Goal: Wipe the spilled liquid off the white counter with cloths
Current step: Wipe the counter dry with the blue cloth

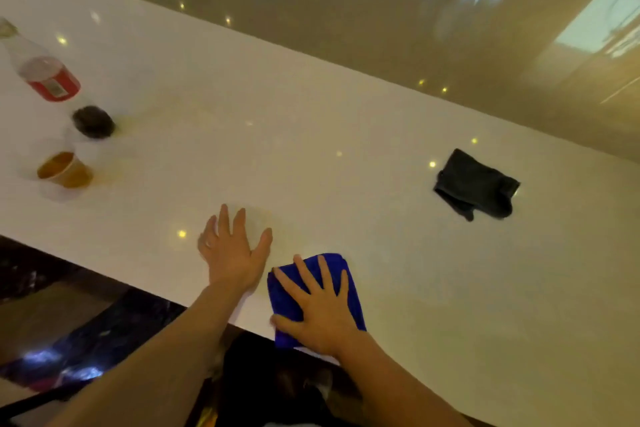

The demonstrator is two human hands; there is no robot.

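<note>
The middle of the counter [311,149] is open from the front edge back to the glossy wall [346,28]. This wide lane runs between the bottle [48,76] and cup [65,170] at far left and the dark cloth [476,185] at right. At the front edge the left hand [232,253] lies flat, just beside the blue cloth [284,302] under the flat right hand [322,319]. The surface right of them is bare.

R hand [322,315] on cloth [284,300] at counter [346,149] edge, L hand [232,253] beside, 2nd cloth [476,185] right, bottle [45,69] left
</note>
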